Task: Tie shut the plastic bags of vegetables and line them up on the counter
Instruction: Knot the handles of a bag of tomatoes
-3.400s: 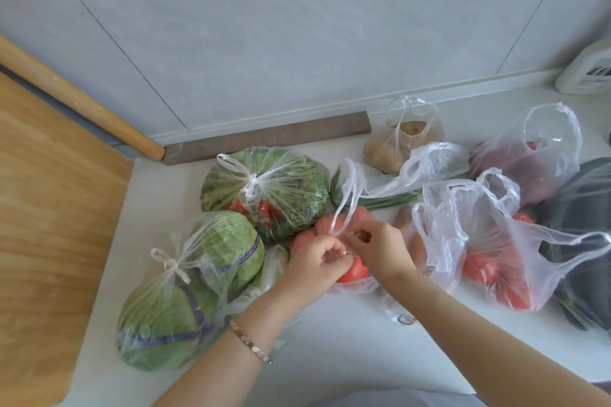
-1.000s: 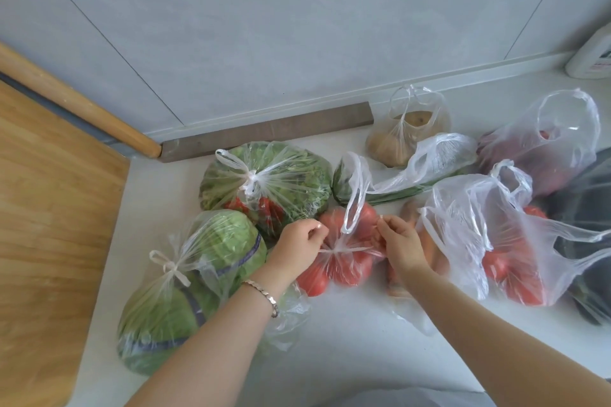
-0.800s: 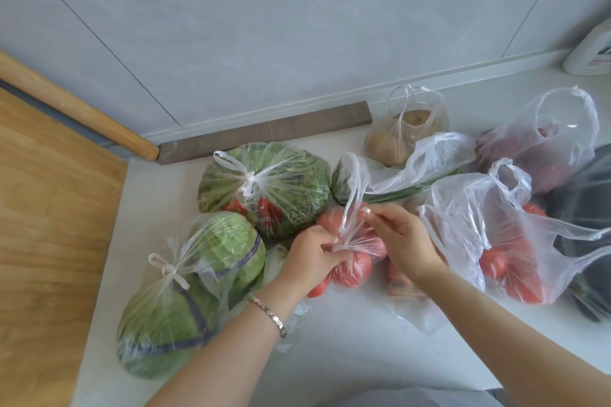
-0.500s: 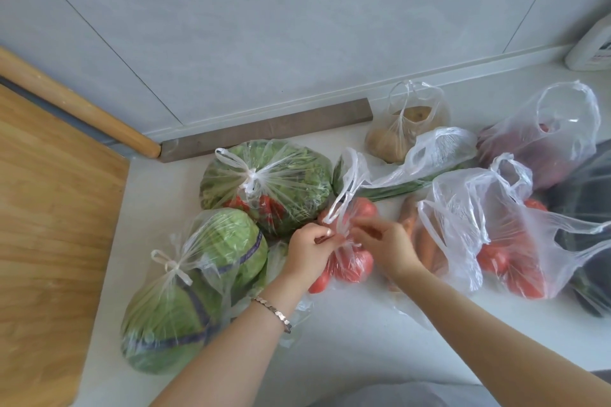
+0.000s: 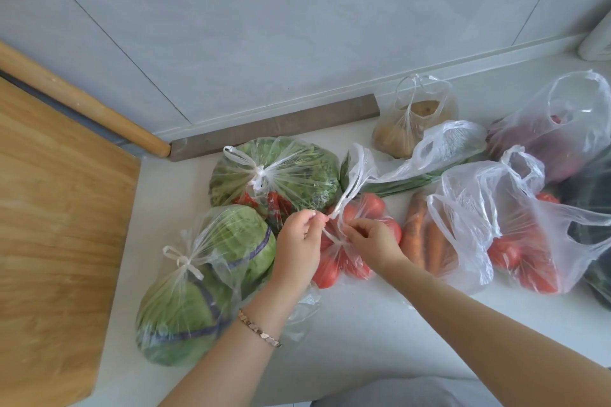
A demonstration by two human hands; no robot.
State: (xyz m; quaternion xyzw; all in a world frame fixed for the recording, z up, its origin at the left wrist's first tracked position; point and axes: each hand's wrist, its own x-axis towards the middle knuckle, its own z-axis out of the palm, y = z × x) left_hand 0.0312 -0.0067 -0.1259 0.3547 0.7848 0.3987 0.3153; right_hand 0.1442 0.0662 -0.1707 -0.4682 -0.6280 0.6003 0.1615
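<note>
A clear bag of red tomatoes [image 5: 355, 261] lies mid-counter. My left hand [image 5: 297, 241] pinches one twisted handle of it, which runs up and right. My right hand [image 5: 373, 238] pinches the other handle just above the knot. To the left lie two knotted bags: cabbages [image 5: 205, 277] in front, leafy greens with red peppers [image 5: 277, 175] behind. To the right lie bags with loose handles: carrots [image 5: 429, 241], more tomatoes [image 5: 522, 251], green stalks [image 5: 420, 168], potatoes [image 5: 410, 122] and dark red vegetables [image 5: 555, 138].
A wooden board [image 5: 56, 224] covers the counter's left side, with a wooden rolling pin [image 5: 82, 102] along the wall behind it. A dark strip [image 5: 274, 129] runs at the wall's foot. A dark bag [image 5: 595, 208] sits at the right edge. A white appliance [image 5: 598, 39] stands far right.
Both hands have kept working the tomato bag's handles: pulled apart, brought together, and now a knot sits on the bag with each hand pinching a handle end.
</note>
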